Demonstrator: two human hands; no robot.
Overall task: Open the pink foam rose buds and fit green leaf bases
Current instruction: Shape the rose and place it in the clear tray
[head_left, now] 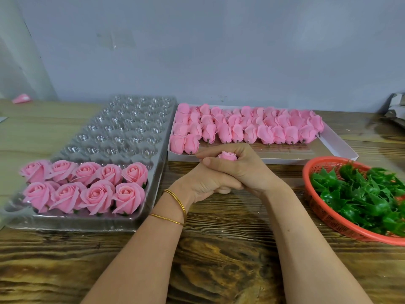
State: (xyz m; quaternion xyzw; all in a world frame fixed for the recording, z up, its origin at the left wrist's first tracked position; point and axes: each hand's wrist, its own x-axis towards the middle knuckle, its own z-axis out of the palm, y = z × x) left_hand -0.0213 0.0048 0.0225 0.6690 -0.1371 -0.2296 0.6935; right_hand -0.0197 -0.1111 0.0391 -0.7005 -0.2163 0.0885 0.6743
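A pink foam rose bud (228, 156) pokes up between my two clasped hands at the table's middle. My right hand (243, 170) wraps over it from the right, fingers curled round it. My left hand (202, 182) grips from below and left, thumb pressed against the right hand's fingers. Most of the bud is hidden inside the hands. Closed pink buds (247, 126) lie in rows in a white box (341, 143) behind the hands. Green leaf bases (363, 194) fill a red basket (324, 220) on the right.
A clear plastic blister tray (122, 128) on the left holds several opened pink roses (87, 189) in its two front rows. The wooden table (219, 270) runs to a grey wall. A pink scrap (22, 98) lies far left; grey metal objects (396, 110) sit far right.
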